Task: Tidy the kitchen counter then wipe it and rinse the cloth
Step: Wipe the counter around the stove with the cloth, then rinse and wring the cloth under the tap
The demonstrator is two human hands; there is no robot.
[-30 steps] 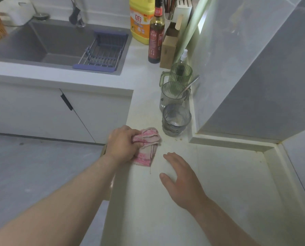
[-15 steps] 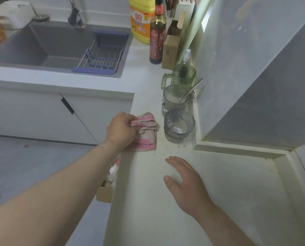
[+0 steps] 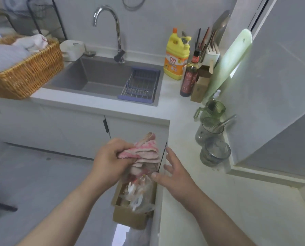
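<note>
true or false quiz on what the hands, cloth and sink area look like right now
1. The left hand grips the cloth. True.
2. The cloth lies on the counter. False: it is held off the edge, over the box.
3. The right hand is open. True.
4. The rack sits at the left end of the sink. False: it is at the right end.

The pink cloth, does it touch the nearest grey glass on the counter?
Apart. The head view shows the pink cloth, gripped by the left hand, held beside the counter, whose bare top lies between it and the grey glass.
</note>
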